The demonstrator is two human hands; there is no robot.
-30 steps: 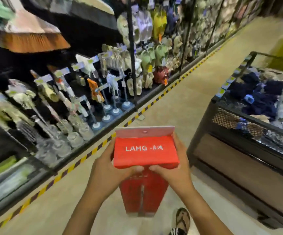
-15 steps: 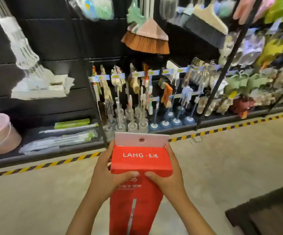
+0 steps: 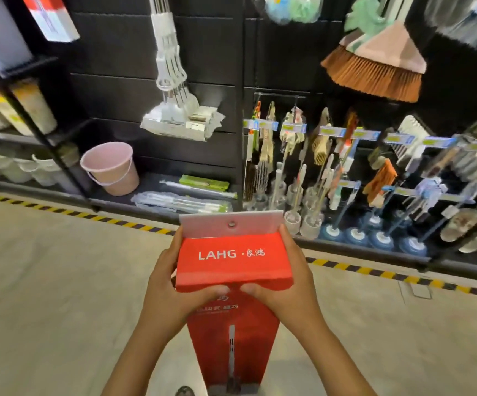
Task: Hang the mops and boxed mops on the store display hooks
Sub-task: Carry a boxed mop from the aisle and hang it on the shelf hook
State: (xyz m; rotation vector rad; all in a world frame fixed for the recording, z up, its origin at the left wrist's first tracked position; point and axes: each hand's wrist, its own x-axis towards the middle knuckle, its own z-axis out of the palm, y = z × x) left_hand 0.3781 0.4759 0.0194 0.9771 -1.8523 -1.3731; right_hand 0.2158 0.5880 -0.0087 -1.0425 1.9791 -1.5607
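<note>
Head view: the left hand (image 3: 168, 284) and right hand (image 3: 294, 284) each clamp the top end of the tall red cardboard mop box (image 3: 233, 261). The box is held upright, below and right of the white flat mop (image 3: 174, 81) hanging on the black wall. The step in hand is probably carrying the box to a hook.

- Keep the white hang tab (image 3: 231, 224) upright, with its hole facing the wall.
- A pink plastic bucket (image 3: 111, 167) stands below-left of the mop.
- An orange-bristled broom (image 3: 374, 70) hangs right of the mop.
- No free hook is discernible.
</note>
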